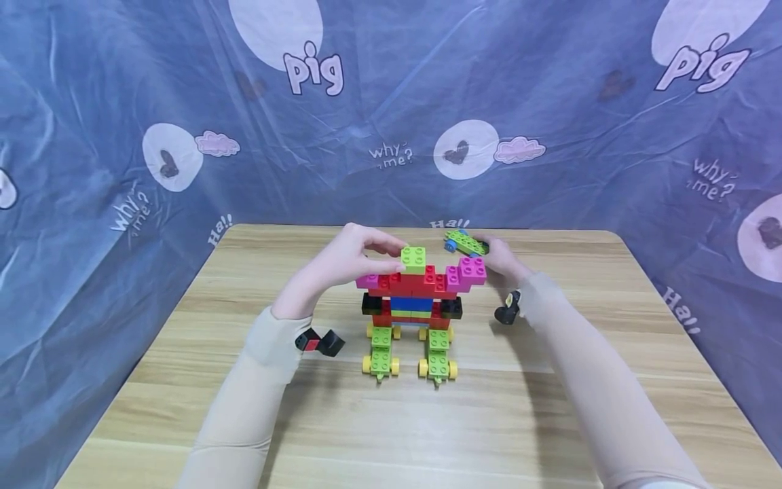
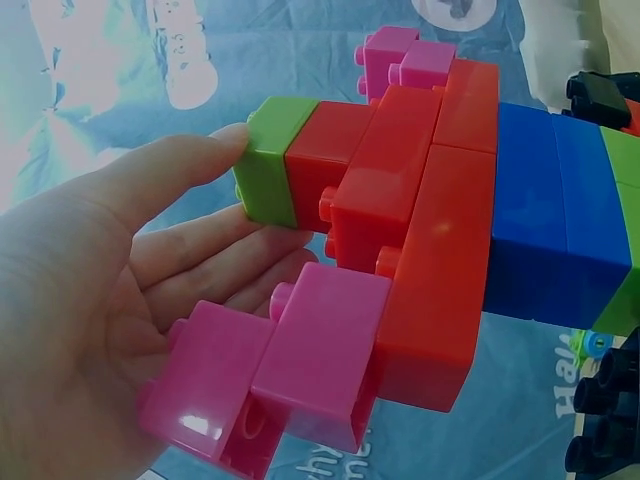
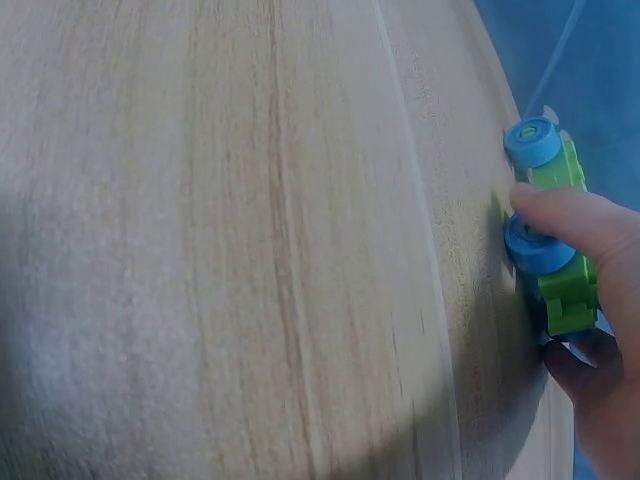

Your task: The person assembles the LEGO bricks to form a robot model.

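A figure of toy building bricks stands upright mid-table, with a red upper body (image 1: 413,284), a blue middle (image 1: 411,303) and pink bricks (image 2: 320,350) stepping out at both sides. Its feet are two pairs of lime wheeled bases (image 1: 381,361) with yellow wheels. My left hand (image 1: 348,261) pinches the lime green brick (image 1: 413,257) on top between thumb and fingers. At the back of the table, my right hand (image 1: 499,259) grips a green wheeled base (image 1: 466,242) with blue wheels. In the right wrist view, the thumb lies along its side by a blue wheel (image 3: 540,245).
Black bricks (image 1: 451,308) jut from both sides of the figure's middle. The wooden table (image 1: 195,380) ends close behind the green base, where a blue printed cloth (image 1: 379,183) hangs. Small dark devices (image 1: 320,341) sit at both wrists.
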A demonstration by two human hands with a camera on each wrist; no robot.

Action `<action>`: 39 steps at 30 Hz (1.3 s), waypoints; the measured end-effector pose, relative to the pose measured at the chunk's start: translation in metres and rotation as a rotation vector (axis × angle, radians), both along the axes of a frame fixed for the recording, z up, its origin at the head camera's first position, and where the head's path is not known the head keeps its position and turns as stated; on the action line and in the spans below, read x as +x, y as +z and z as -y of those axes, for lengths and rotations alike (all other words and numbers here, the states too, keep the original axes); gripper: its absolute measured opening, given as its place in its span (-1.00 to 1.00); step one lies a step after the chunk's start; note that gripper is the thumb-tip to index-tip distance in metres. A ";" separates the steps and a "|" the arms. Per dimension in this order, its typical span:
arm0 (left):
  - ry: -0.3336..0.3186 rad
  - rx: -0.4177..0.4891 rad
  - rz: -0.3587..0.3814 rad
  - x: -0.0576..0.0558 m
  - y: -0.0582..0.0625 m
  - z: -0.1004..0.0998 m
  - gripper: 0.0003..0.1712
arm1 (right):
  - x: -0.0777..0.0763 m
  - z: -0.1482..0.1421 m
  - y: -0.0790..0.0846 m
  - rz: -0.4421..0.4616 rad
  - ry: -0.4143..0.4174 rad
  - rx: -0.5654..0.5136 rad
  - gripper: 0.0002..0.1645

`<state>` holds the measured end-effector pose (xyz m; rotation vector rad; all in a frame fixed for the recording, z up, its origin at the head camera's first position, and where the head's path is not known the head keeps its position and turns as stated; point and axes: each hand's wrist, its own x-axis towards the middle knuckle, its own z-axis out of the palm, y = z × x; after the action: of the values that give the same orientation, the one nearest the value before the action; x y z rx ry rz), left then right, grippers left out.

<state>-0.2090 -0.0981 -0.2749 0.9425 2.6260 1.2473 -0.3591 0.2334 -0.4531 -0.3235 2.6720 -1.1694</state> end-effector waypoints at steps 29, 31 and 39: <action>-0.011 0.008 0.006 0.001 0.001 -0.001 -0.58 | 0.023 -0.011 0.030 -0.174 0.020 0.033 -0.11; -0.013 0.001 0.004 0.001 0.002 -0.002 -0.58 | 0.028 -0.013 0.040 -0.185 0.013 0.034 -0.12; -0.021 -0.013 0.000 -0.001 0.004 -0.001 -0.60 | 0.046 -0.015 0.081 -0.255 0.016 0.068 -0.18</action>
<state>-0.2100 -0.0970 -0.2707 0.9650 2.6138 1.2243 -0.3132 0.2482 -0.3719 -0.5135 2.9120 -1.0955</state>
